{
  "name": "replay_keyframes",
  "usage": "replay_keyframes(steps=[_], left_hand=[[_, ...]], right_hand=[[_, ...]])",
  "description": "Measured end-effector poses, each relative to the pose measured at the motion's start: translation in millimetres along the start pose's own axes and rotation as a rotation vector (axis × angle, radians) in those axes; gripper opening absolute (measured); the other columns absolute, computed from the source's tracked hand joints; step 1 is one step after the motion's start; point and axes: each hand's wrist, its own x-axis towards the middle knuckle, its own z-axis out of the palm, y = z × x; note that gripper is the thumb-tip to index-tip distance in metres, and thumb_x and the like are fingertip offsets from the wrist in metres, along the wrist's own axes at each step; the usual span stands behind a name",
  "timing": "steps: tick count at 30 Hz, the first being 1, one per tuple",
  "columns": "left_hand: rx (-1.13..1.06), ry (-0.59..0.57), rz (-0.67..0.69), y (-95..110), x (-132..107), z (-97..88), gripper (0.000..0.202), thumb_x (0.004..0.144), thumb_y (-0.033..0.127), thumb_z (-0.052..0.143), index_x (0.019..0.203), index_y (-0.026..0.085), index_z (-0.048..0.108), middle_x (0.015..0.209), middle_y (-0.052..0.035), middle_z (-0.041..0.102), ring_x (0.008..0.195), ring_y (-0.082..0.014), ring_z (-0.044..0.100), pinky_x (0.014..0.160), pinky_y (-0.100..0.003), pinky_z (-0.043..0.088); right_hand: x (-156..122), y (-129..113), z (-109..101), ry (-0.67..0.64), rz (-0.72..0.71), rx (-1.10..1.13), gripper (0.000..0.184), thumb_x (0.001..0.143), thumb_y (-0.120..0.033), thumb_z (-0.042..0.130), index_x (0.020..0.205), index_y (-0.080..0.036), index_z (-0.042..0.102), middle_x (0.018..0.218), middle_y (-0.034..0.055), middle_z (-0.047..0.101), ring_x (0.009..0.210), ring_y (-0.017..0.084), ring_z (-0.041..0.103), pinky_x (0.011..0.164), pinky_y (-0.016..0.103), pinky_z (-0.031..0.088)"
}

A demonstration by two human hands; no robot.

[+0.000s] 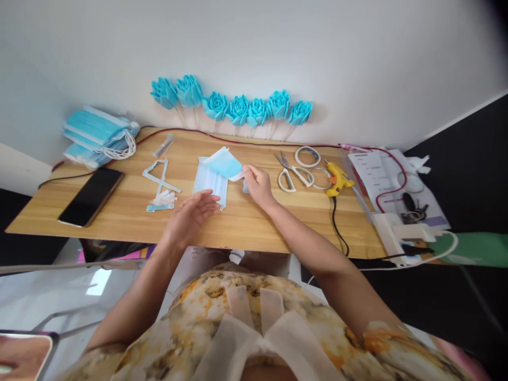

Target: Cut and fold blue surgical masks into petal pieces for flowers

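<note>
A light blue face mask lies on the wooden table, one corner folded up and over. My right hand pinches that lifted mask edge near its right side, fingers closed. My left hand hovers just at the mask's near edge with fingers stretched out and holding nothing.
Blue mask roses on sticks lean on the wall. A mask stack and a black phone lie left, with cut strips nearby. Scissors, tape rolls, a yellow glue gun and a power strip sit right.
</note>
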Motion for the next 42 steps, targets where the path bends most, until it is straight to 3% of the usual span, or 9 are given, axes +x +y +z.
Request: replay_keyframes(steps=[3, 7, 9, 11, 16, 20, 24, 31, 42], left_hand=[[-0.111, -0.068, -0.125, 7, 20, 16.9, 0.038, 0.093, 0.046, 0.065, 0.116, 0.016, 0.068, 0.119, -0.0141, 0.076, 0.099, -0.0244, 0.076, 0.083, -0.035, 0.062], [-0.128, -0.085, -0.121, 21, 56, 23.3, 0.044, 0.093, 0.056, 0.058, 0.112, 0.017, 0.066, 0.119, -0.0148, 0.075, 0.115, -0.0329, 0.071, 0.092, -0.046, 0.062], [-0.034, -0.096, -0.139, 26, 70, 23.3, 0.04, 0.09, 0.048, 0.061, 0.11, 0.014, 0.068, 0.113, -0.0165, 0.076, 0.119, -0.0359, 0.069, 0.095, -0.049, 0.061], [0.025, -0.067, -0.119, 28, 81, 25.0, 0.032, 0.081, 0.031, 0.068, 0.105, 0.01, 0.068, 0.105, -0.0171, 0.077, 0.117, -0.0371, 0.069, 0.099, -0.051, 0.059], [0.0, 0.029, 0.072, 24, 97, 42.3, 0.04, 0.066, 0.015, 0.077, 0.105, 0.01, 0.068, 0.096, -0.0118, 0.078, 0.114, -0.0327, 0.07, 0.107, -0.048, 0.055], [0.054, -0.033, 0.106, 14, 112, 60.5, 0.039, 0.06, 0.022, 0.083, 0.095, 0.01, 0.07, 0.084, -0.0105, 0.077, 0.099, -0.0335, 0.074, 0.097, -0.049, 0.058], [0.164, -0.134, 0.109, 1, 126, 71.1, 0.043, 0.059, 0.035, 0.087, 0.091, 0.01, 0.072, 0.078, -0.0083, 0.076, 0.078, -0.0278, 0.073, 0.078, -0.04, 0.058], [0.266, -0.234, 0.114, -2, 125, 58.9, 0.051, 0.068, 0.052, 0.087, 0.099, 0.013, 0.075, 0.09, -0.0083, 0.078, 0.079, -0.0231, 0.071, 0.074, -0.033, 0.055], [0.189, -0.173, 0.209, 1, 138, 47.7, 0.05, 0.069, 0.036, 0.087, 0.113, 0.017, 0.074, 0.096, -0.0055, 0.078, 0.077, -0.0168, 0.068, 0.073, -0.028, 0.053]], right_hand=[[0, -5, -7, -0.009, -0.095, -0.042, 0.043, 0.103, -0.049, 0.037, 0.077, -0.021, 0.057, 0.069, 0.0005, 0.059, 0.067, 0.015, 0.054, 0.068, 0.028, 0.043], [-7, -12, -2, -0.256, -0.345, -0.18, 0.042, 0.104, -0.041, 0.036, 0.094, -0.022, 0.072, 0.102, 0.0086, 0.079, 0.1, 0.021, 0.072, 0.093, 0.034, 0.051], [-8, -14, -1, -0.328, -0.449, -0.173, 0.04, 0.104, -0.04, 0.039, 0.097, -0.022, 0.074, 0.11, 0.0079, 0.08, 0.112, 0.021, 0.072, 0.104, 0.037, 0.049], [-6, -15, -3, -0.262, -0.486, -0.13, 0.039, 0.104, -0.04, 0.041, 0.101, -0.022, 0.075, 0.111, 0.008, 0.08, 0.114, 0.021, 0.072, 0.106, 0.038, 0.049], [6, -4, -17, 0.097, -0.242, -0.082, 0.046, 0.106, -0.048, 0.036, 0.116, -0.02, 0.071, 0.114, 0.0114, 0.077, 0.111, 0.021, 0.07, 0.1, 0.036, 0.051], [17, 12, -22, 0.097, -0.154, -0.059, 0.052, 0.103, -0.056, 0.035, 0.114, -0.019, 0.069, 0.113, 0.0124, 0.075, 0.108, 0.023, 0.068, 0.1, 0.037, 0.051], [25, 18, -23, 0.107, 0.026, 0.027, 0.043, 0.095, -0.061, 0.047, 0.085, -0.023, 0.063, 0.081, 0.0024, 0.065, 0.079, 0.018, 0.063, 0.076, 0.03, 0.054], [15, 18, -35, 0.014, 0.223, 0.197, 0.038, 0.088, -0.052, 0.062, 0.066, -0.023, 0.053, 0.059, -0.0049, 0.051, 0.058, 0.012, 0.051, 0.057, 0.025, 0.042], [0, 33, -48, 0.079, 0.293, 0.211, 0.033, 0.088, -0.052, 0.064, 0.076, -0.022, 0.066, 0.055, -0.0046, 0.056, 0.054, 0.013, 0.052, 0.057, 0.027, 0.04]])
